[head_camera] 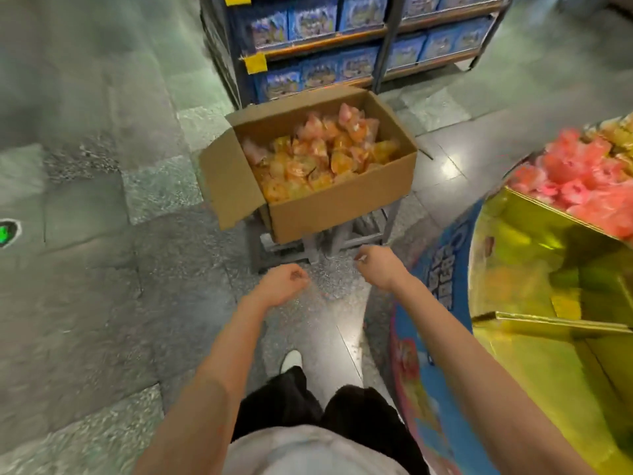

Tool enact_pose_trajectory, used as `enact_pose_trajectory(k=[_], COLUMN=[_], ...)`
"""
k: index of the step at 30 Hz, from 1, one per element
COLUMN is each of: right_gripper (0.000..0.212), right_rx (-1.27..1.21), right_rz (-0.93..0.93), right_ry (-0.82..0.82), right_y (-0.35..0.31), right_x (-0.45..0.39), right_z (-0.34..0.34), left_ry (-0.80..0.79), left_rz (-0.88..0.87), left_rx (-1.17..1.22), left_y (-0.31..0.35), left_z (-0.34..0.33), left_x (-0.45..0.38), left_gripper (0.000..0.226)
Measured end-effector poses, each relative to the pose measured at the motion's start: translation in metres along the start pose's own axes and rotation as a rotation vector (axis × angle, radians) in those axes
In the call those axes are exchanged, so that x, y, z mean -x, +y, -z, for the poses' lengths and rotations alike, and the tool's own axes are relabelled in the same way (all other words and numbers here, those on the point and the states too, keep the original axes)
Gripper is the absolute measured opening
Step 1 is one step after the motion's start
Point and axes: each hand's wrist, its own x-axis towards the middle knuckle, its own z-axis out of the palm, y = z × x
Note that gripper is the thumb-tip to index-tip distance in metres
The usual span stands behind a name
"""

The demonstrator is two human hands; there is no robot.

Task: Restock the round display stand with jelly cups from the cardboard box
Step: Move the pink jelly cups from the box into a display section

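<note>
An open cardboard box [342, 210] stands on a low grey stool ahead of me, filled with several orange and pink jelly cups [322, 156]. The round display stand [534, 269] is at my right, with gold compartments; the far one holds pink jelly cups [582, 186]. My left hand [284, 282] and my right hand [376, 265] hang in front of the box, below its near wall, fingers loosely curled and holding nothing. Neither hand touches the box.
A shelf rack [359, 46] with blue product boxes stands behind the cardboard box. The grey stool [274, 252] sits under the box. Tiled floor spreads to the left. My legs and a white shoe [291, 359] are below.
</note>
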Motion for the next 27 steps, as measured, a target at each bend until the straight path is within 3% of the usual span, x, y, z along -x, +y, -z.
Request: enact_pose_trajectory(k=[11,16,21,27], right_gripper=[0.018,0.033,0.040,0.070], right_rx=[0.027,0.100,0.095,0.234], right_rz=[0.068,0.129,0.175,0.130], right_ry=[0.000,-0.012,-0.057,-0.261], right_y=[-0.053,-0.048,-0.039,-0.032], right_x=[-0.152,-0.256,-0.361,-0.460], right_z=[0.073,0.104,0.122,0.127], left_ry=[0.190,0.295,0.391,0.425], left_rz=[0.071,0.102,0.240,0.324], left_rx=[0.284,0.423,0.551,0.644], left_y=[0.000,0.020,0.042,0.066], left_z=[0.093,0.120,0.144,0.165], left_x=[-0.107,-0.179,-0.262,-0.329], left_gripper=[0.015,0.018,0.014,0.021])
